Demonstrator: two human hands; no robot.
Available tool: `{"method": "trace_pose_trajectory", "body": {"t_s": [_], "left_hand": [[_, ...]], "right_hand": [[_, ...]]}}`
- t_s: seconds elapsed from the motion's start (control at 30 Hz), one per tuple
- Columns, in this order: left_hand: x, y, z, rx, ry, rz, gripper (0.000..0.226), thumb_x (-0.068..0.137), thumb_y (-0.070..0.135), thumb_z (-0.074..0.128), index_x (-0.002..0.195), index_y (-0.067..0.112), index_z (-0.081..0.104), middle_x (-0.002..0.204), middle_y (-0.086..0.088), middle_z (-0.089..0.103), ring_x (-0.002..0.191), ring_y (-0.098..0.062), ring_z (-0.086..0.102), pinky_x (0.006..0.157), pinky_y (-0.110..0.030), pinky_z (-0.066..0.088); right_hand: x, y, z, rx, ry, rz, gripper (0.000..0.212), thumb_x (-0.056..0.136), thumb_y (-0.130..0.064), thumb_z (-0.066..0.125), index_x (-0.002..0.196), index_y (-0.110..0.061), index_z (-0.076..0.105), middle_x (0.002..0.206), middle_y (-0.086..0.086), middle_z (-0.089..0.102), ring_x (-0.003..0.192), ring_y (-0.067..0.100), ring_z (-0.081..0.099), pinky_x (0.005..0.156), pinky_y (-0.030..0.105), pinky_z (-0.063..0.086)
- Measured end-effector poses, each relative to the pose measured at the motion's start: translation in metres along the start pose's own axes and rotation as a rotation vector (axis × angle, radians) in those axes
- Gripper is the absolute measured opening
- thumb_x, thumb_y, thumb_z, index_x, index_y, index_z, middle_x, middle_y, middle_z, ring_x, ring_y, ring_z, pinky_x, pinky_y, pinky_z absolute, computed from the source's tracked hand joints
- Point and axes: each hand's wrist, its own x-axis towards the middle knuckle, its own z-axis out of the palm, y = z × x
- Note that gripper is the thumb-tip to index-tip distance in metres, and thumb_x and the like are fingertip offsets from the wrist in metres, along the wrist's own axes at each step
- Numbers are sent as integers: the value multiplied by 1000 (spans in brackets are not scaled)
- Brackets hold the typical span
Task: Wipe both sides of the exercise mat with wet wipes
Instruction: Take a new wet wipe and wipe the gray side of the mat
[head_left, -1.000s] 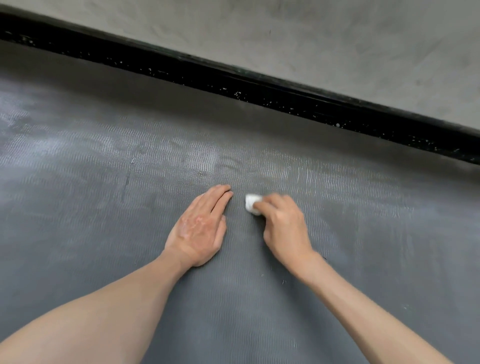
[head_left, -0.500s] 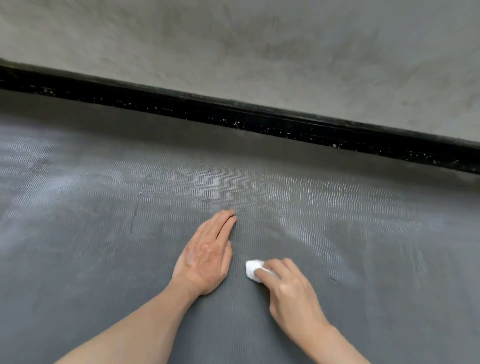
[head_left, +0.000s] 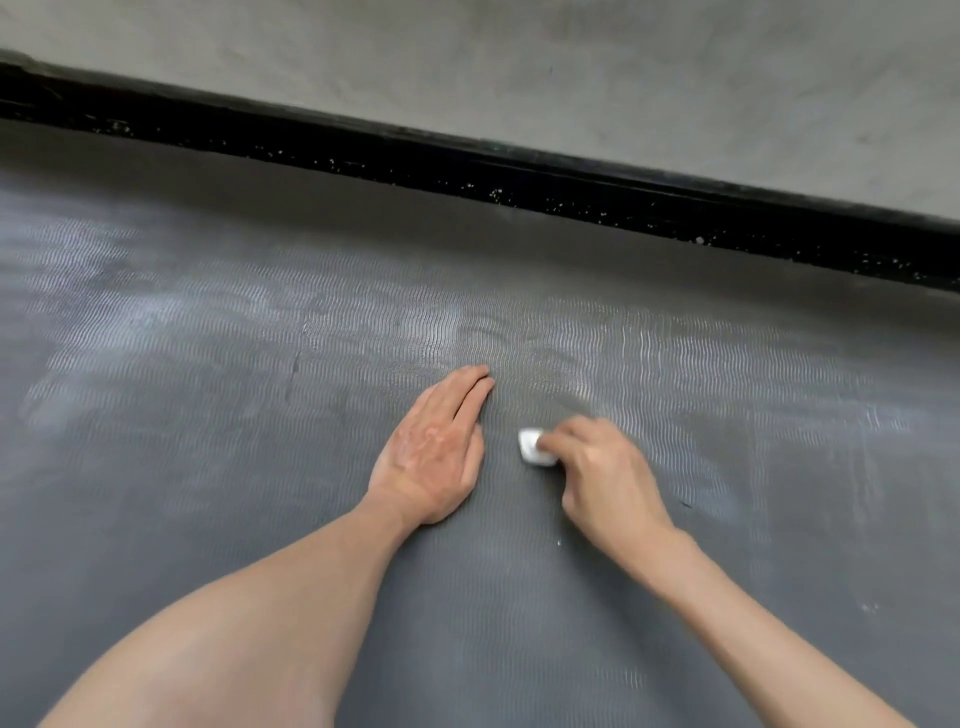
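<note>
Your right hand (head_left: 608, 478), pinching wadded wet wipe (head_left: 535, 448), slid toward 12 o'clock; left hand (head_left: 431, 447) flat, fingers together; grey ribbed exercise mat (head_left: 208, 415) streaked.

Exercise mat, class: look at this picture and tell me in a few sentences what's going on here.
A person is wiping the dark grey exercise mat. The right hand holds a small wadded white wet wipe in curled fingers and presses it to the mat. The left hand lies flat on the mat beside it. Only this upper side shows. A black strip runs along the mat's far edge.
</note>
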Motion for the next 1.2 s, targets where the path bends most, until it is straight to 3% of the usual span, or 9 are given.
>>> {"method": "trace_pose_trajectory", "body": {"t_s": [0.1, 0.2, 0.4, 0.53, 0.6, 0.7, 0.87, 1.07, 1.2], "left_hand": [[1, -1, 0, 0, -6, -2, 52, 93, 19, 36, 142, 2, 43, 149, -9, 40, 140, -23, 35, 116, -39, 29], [1, 0, 0, -6, 2, 5, 53, 93, 20, 36, 142, 2, 42, 149, -9, 40, 140, -23, 35, 116, -38, 29], [1, 0, 0, -4, 8, 8, 52, 93, 19, 37, 142, 3, 43, 148, -8, 40, 139, -22, 36, 117, -35, 28], [1, -1, -1, -3, 12, 8, 52, 93, 20, 37, 141, 3, 43, 148, -7, 40, 139, -21, 36, 117, -34, 27], [1, -1, 0, -8, 14, 10, 52, 93, 20, 37, 141, 3, 43, 148, -7, 40, 139, -22, 36, 117, -35, 27], [1, -1, 0, -10, 17, 10, 51, 93, 21, 36, 141, 3, 44, 148, -7, 41, 138, -22, 37, 117, -35, 27], [0, 0, 1, 5, 28, 6, 51, 93, 21, 37, 141, 3, 44, 148, -8, 41, 137, -22, 37, 118, -29, 21], [0, 0, 3, 9, 36, 3, 53, 94, 25, 33, 142, 4, 44, 148, -8, 41, 136, -23, 39, 118, -35, 27], [-2, 4, 2, 25, 40, 1, 55, 92, 26, 32, 141, 4, 44, 147, -9, 42, 134, -24, 40, 117, -33, 25]], "right_hand": [[17, -2, 2, -28, 110, 88, 34, 62, 13, 57, 81, -11, 70, 79, 5, 62, 65, 31, 54, 56, 33, 44], [-25, -12, 6, -35, 67, -6, 32, 68, 2, 44, 82, -15, 67, 82, 2, 60, 67, 26, 50, 59, 32, 38], [-19, -8, 2, -14, 33, 19, 36, 58, 10, 54, 83, -12, 68, 82, 2, 59, 64, 27, 51, 51, 31, 43], [-15, -14, 3, -19, 78, 78, 41, 55, 17, 64, 85, -12, 69, 82, 3, 61, 64, 26, 49, 58, 30, 38], [-42, -19, 6, -13, 31, 8, 38, 56, 14, 60, 83, -13, 66, 84, 2, 59, 66, 25, 48, 59, 28, 34], [-54, -14, 1, -4, -29, -75, 37, 56, 12, 57, 83, -13, 65, 85, 1, 58, 66, 26, 50, 52, 32, 44], [-3, -2, -7, -7, 23, 90, 44, 49, 18, 63, 83, -10, 70, 78, 5, 60, 60, 30, 52, 51, 30, 43], [-79, -15, -1, 10, -65, -79, 35, 55, 10, 56, 81, -12, 64, 86, 0, 58, 67, 24, 48, 54, 31, 41], [-60, -10, -5, 31, -108, -29, 41, 56, 14, 59, 88, -12, 66, 84, 5, 57, 69, 29, 50, 51, 35, 48]]}}
